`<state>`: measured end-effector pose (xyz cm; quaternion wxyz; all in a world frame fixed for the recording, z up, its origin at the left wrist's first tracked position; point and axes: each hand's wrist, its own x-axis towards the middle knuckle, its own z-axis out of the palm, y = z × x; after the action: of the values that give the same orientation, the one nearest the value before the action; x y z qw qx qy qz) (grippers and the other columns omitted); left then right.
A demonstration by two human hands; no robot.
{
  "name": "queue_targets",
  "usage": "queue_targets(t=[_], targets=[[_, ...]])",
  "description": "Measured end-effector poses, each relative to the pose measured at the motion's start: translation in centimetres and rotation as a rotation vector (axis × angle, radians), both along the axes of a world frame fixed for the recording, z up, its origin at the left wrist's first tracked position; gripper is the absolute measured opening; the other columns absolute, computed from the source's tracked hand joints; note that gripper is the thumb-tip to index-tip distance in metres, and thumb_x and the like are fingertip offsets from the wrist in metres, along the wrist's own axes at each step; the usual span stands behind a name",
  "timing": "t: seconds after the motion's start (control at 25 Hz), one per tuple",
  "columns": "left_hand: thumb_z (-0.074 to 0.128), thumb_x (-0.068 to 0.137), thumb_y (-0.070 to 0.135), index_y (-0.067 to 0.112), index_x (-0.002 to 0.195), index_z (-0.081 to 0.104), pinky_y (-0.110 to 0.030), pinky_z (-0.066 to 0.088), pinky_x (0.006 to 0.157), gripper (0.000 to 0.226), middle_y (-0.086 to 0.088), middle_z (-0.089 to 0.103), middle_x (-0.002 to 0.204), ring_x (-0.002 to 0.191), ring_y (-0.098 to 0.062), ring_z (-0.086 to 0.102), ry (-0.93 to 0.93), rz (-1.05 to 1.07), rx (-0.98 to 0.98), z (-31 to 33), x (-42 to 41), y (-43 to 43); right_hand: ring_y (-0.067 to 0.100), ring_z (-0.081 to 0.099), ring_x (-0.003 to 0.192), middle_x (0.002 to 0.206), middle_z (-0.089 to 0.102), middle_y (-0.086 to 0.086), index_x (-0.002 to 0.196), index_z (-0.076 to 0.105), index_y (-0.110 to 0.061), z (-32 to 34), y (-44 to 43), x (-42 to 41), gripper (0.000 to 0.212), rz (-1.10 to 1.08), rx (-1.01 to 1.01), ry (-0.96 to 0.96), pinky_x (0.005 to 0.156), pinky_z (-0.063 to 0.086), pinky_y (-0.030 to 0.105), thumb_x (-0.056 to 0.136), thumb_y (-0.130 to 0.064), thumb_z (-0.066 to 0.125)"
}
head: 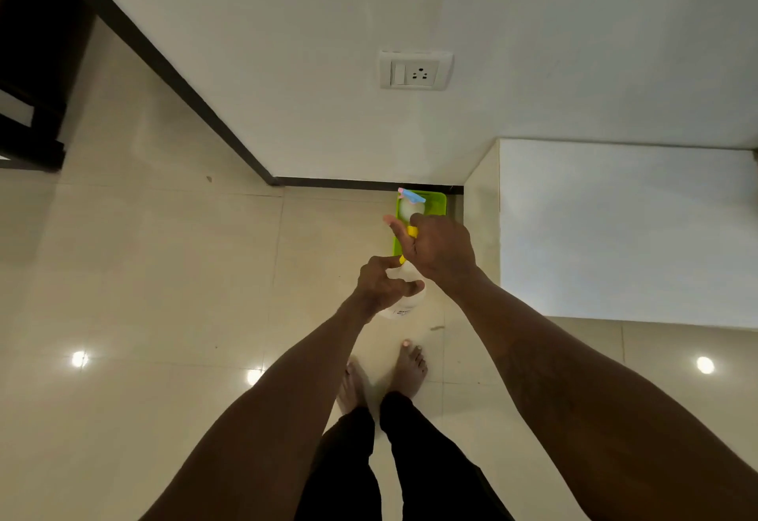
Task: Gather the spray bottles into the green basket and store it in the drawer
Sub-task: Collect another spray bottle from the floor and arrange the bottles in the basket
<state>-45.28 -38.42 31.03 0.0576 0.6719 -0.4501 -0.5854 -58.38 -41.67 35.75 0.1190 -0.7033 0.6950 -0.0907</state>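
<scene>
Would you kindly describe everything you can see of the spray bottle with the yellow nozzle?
The spray bottle has a translucent white, plastic-looking body with a small printed label near its base and a yellow trigger head. It is held tilted in the air above the tiled floor, just short of the green basket. The left hand wraps its body; the right hand covers the yellow head, hiding most of it.
</scene>
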Motion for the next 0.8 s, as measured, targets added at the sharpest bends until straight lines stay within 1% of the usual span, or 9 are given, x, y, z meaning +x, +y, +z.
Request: queue_targets(t=[0.08, 0.12, 0.32, 0.36, 0.44, 0.56, 0.64, 0.68, 0.8], targets=[[0.087, 0.067, 0.04, 0.018, 0.127, 0.064, -0.039, 0.048, 0.107, 0.068, -0.003, 0.059, 0.136, 0.126, -0.023, 0.056, -0.061, 0.076, -0.037, -2.1, -1.5, -0.2, 0.022, 0.057, 0.052, 0.056, 0.059, 0.003, 0.065, 0.06, -0.018, -1.9, -1.2, -0.2, 0.07, -0.088, 0.075, 0.038, 0.052, 0.046, 0.027, 0.091, -0.076, 0.03], [0.088, 0.067, 0.039, 0.017, 0.127, 0.063, -0.037, 0.048, 0.106, 0.069, -0.003, 0.06, 0.136, 0.126, -0.022, 0.057, -0.067, 0.108, -0.067, -3.3, -2.2, -0.5, 0.023, 0.059, 0.054, 0.057, 0.06, 0.004, 0.066, 0.061, -0.017, -2.9, -1.9, -0.4, 0.072, -0.138, 0.096, 0.04, 0.053, 0.048, 0.028, 0.089, -0.077, 0.028], [0.089, 0.063, 0.037, 0.021, 0.12, 0.064, -0.026, 0.051, 0.092, 0.065, 0.002, 0.065, 0.125, 0.115, -0.019, 0.064, -0.056, 0.205, -0.095, -8.9, -4.5, -2.6, 0.027, 0.066, 0.064, 0.068, 0.066, 0.006, 0.076, 0.064, -0.014, -7.9, -4.5, -1.8, 0.091, -0.258, 0.171, 0.027, 0.059, 0.05, 0.031, 0.079, -0.084, 0.005], [0.09, 0.063, 0.038, 0.02, 0.12, 0.064, -0.027, 0.052, 0.093, 0.066, 0.002, 0.065, 0.125, 0.115, -0.018, 0.064, -0.067, 0.186, -0.109, -9.8, -4.6, -3.1, 0.027, 0.066, 0.067, 0.07, 0.066, 0.006, 0.078, 0.064, -0.014, -8.8, -4.8, -2.3, 0.09, -0.248, 0.194, 0.007, 0.06, 0.051, 0.031, 0.079, -0.084, 0.008], [0.09, 0.064, 0.036, 0.017, 0.121, 0.064, -0.032, 0.052, 0.098, 0.066, 0.001, 0.066, 0.126, 0.116, -0.019, 0.063, -0.107, 0.151, -0.171, -11.2, -4.2, -4.4, 0.026, 0.066, 0.076, 0.082, 0.068, 0.007, 0.092, 0.064, -0.013, -10.7, -5.3, -3.1, 0.079, -0.158, 0.24, -0.109, 0.065, 0.054, 0.033, 0.084, -0.082, 0.026], [0.089, 0.068, 0.032, 0.015, 0.123, 0.068, -0.036, 0.049, 0.101, 0.061, -0.005, 0.066, 0.129, 0.12, -0.024, 0.061, -0.181, 0.047, -0.333, -13.0, -3.1, -7.3, 0.029, 0.062, 0.094, 0.109, 0.063, 0.013, 0.12, 0.056, -0.008, -12.9, -5.9, -3.9, 0.054, 0.024, 0.276, -0.331, 0.075, 0.049, 0.032, 0.092, -0.054, 0.058], [0.086, 0.071, 0.035, 0.022, 0.123, 0.07, -0.037, 0.047, 0.102, 0.055, -0.007, 0.064, 0.132, 0.123, -0.026, 0.059, -0.216, -0.088, -0.377, -13.8, -2.6, -9.7, 0.033, 0.058, 0.101, 0.115, 0.059, 0.017, 0.125, 0.054, -0.005, -14.3, -7.0, -4.5, 0.042, 0.07, 0.259, -0.351, 0.075, 0.039, 0.028, 0.094, -0.034, 0.062], [0.085, 0.072, 0.039, 0.026, 0.121, 0.07, -0.036, 0.046, 0.102, 0.053, -0.007, 0.065, 0.132, 0.124, -0.025, 0.059, -0.227, -0.147, -0.365, -14.3, -2.6, -10.9, 0.034, 0.057, 0.103, 0.115, 0.059, 0.018, 0.125, 0.055, -0.005, -15.0, -7.6, -4.8, 0.039, 0.076, 0.26, -0.342, 0.074, 0.035, 0.027, 0.095, -0.028, 0.061], [0.085, 0.069, 0.043, 0.028, 0.114, 0.072, -0.034, 0.047, 0.098, 0.049, -0.005, 0.068, 0.128, 0.118, -0.024, 0.063, -0.234, -0.177, -0.352, -15.9, -3.2, -13.4, 0.032, 0.057, 0.101, 0.113, 0.06, 0.017, 0.124, 0.059, -0.007, -16.5, -9.4, -5.5, 0.035, 0.085, 0.278, -0.354, 0.073, 0.031, 0.025, 0.094, -0.026, 0.061]])
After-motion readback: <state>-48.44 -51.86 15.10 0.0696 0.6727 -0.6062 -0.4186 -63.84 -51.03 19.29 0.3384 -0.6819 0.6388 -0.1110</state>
